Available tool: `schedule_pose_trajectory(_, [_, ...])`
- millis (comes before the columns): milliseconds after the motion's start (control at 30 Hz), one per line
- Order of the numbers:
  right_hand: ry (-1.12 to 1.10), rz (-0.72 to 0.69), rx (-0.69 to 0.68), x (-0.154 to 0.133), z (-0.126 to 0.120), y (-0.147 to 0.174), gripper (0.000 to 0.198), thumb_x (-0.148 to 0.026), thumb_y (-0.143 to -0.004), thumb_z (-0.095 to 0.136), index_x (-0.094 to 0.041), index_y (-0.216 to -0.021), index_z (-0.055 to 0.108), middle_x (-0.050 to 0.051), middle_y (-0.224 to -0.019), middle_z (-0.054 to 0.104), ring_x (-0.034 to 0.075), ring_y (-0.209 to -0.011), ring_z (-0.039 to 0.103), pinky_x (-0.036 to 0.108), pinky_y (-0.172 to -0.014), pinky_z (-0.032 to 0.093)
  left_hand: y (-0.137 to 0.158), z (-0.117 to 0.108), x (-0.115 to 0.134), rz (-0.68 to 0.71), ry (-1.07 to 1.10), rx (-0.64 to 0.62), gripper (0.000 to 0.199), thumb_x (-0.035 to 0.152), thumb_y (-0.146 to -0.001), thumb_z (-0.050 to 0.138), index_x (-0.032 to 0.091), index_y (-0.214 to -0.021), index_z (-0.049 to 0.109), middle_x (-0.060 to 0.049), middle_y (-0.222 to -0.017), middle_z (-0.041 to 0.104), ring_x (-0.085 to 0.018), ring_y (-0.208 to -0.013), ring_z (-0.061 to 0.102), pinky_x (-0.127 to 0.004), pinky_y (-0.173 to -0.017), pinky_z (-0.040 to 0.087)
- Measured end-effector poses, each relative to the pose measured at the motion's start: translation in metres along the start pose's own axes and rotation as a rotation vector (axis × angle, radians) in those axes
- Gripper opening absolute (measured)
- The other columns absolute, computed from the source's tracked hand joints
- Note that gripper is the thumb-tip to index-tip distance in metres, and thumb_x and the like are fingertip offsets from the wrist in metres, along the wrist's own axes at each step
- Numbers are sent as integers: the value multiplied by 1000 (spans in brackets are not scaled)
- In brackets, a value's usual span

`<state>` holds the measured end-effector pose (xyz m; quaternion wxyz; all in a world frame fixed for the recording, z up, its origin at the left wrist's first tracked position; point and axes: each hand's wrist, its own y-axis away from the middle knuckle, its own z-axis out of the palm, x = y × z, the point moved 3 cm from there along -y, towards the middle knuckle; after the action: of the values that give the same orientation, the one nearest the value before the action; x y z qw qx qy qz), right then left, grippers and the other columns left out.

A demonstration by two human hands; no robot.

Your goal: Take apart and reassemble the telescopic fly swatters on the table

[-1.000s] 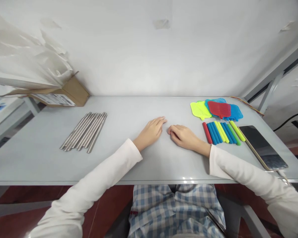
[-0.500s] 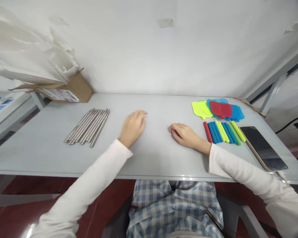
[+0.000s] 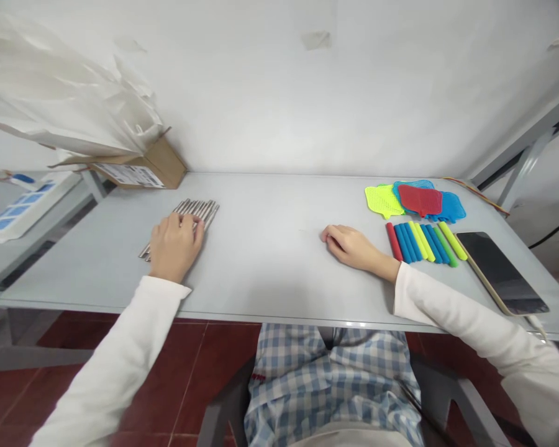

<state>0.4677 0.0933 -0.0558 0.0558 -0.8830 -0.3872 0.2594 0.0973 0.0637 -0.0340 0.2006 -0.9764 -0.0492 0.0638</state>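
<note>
Since half a second ago, my left hand [image 3: 174,244] has swung away from the middle of the table [image 3: 270,273] and now lies over the bundle of metal rods [image 3: 207,208], while my right hand [image 3: 351,247] has stayed where it was.

Taking the smartphone [image 3: 502,272] as the landmark, the rods lie well off to its left, side by side and slanting, partly hidden under my left hand. Those fingers bend down over them; I cannot tell whether they grip any rod or only rest on top. My right hand sits left of the phone, folded into a loose fist on the tabletop, with nothing showing in it.

Between that hand and the phone stands a row of coloured cylindrical grips [image 3: 422,242], red, blue, yellow and green, laid close together. Beyond the phone and a little to its left, mesh fly-swatter heads [image 3: 420,199] overlap in a pile, a red one over blue, yellow at one side. The cardboard box [image 3: 163,164] is far left of the phone, near the wall.
</note>
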Motion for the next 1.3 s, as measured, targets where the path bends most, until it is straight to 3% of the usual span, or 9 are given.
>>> schedule_pose_trajectory(133, [-10, -7, 3, 0, -1, 0, 15, -15, -92, 40, -19, -97, 54, 8, -91, 66, 20, -81, 60, 32, -78, 44, -1, -7, 11, 28, 57, -64, 38, 40, -96, 31, 17, -111, 58, -13, -106, 63, -29, -96, 61, -41, -85, 47])
schedule_pose_trajectory(267, [-45, -11, 7, 2, -2, 0, 16, -16, -92, 40, -19, -97, 55, 8, -91, 66, 20, -82, 60, 32, -79, 44, -4, 3, 14, -3, 107, -98, 37, 32, -92, 38, 13, -118, 57, -19, -112, 61, -33, -102, 61, -43, -87, 47])
schedule_pose_trajectory(433, [-168, 28, 5, 5, -4, 0, 17, -14, -90, 41, -18, -95, 57, 6, -90, 66, 17, -79, 59, 28, -77, 44, -22, 6, 40, 15, 506, -152, 36, 27, -86, 49, 13, -118, 59, -13, -105, 65, -25, -92, 63, -42, -91, 48])
schedule_pose_trajectory(533, [-191, 41, 2, 6, -4, -1, 18, -13, -89, 42, -18, -94, 59, 5, -88, 65, 16, -77, 57, 28, -76, 43, -35, -1, 81, -50, 908, -331, 41, 36, -81, 61, 15, -117, 62, -8, -100, 67, -18, -77, 62, -36, -82, 52])
schedule_pose_trajectory(633, [-205, 38, 5, 5, -5, -2, 18, -13, -88, 43, -17, -94, 60, 5, -87, 64, 15, -76, 56, 28, -75, 42, -42, -4, 140, -52, 1347, -515, 38, 40, -79, 66, 14, -107, 67, -8, -101, 69, -16, -82, 63, -31, -81, 52])
schedule_pose_trajectory(767, [-360, 125, 8, 9, -6, -2, 17, -15, -87, 45, -17, -94, 61, 0, -77, 59, 13, -67, 51, 26, -69, 41, -48, 6, 205, -50, 1637, -524, 27, 31, -83, 63, 14, -103, 64, -8, -104, 67, -12, -77, 62, -29, -76, 53])
schedule_pose_trajectory(967, [-512, 301, 175, 19, -7, -2, 16, -18, -89, 42, -18, -94, 58, 0, -77, 59, 13, -64, 49, 26, -64, 40, -51, 32, 228, -93, 1404, -376, 28, 29, -83, 65, 16, -105, 54, -5, -101, 61, -8, -63, 59, -29, -69, 52])
schedule_pose_trajectory(1167, [-404, 236, 240, 15, -10, -3, 15, -17, -87, 44, -18, -92, 58, 4, -86, 62, 15, -72, 53, 28, -68, 41, -41, 28, 232, 175, 1038, -196, 20, 19, -81, 65, 18, -98, 54, -4, -98, 56, -14, -83, 58, -37, -88, 51])
schedule_pose_trajectory(1300, [-499, 301, 240, 21, -11, -3, 16, -18, -86, 44, -17, -93, 59, 2, -81, 62, 14, -70, 54, 27, -66, 41, -37, 26, 235, 209, 993, -178, 18, 20, -84, 61, 18, -99, 50, -6, -100, 54, -18, -93, 58, -39, -90, 50])
